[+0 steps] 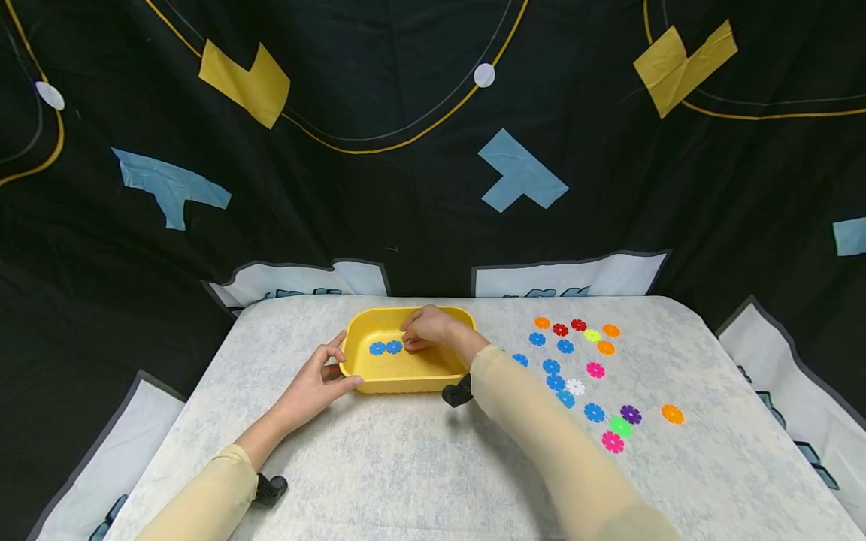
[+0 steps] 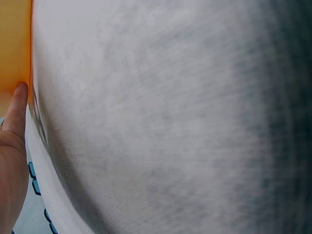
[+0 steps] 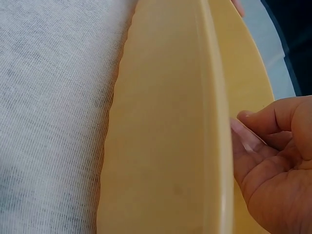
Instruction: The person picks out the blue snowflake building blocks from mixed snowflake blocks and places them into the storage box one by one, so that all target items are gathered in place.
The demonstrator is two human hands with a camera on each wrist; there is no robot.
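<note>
Leave the two blue discs (image 1: 394, 346) lying flat in the yellow tray (image 1: 406, 385) — no bumping. Go gently with the right hand (image 1: 434, 327), in the tray just beside them, fingers bent; cannot tell if holding anything. Gripping the tray's edge with the left hand (image 1: 316, 377) — good against tipping. Mind the other discs (image 1: 594, 412) on the table (image 1: 406, 466).

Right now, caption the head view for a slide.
Left hand on yellow tray, right hand inside beside two blue discs; colorful discs outside.

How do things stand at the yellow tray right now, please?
Left hand touching yellow tray at its left end. Right hand inside, beside two blue discs; its grip unclear. In the way: right hand, hiding part of the tray floor.
</note>
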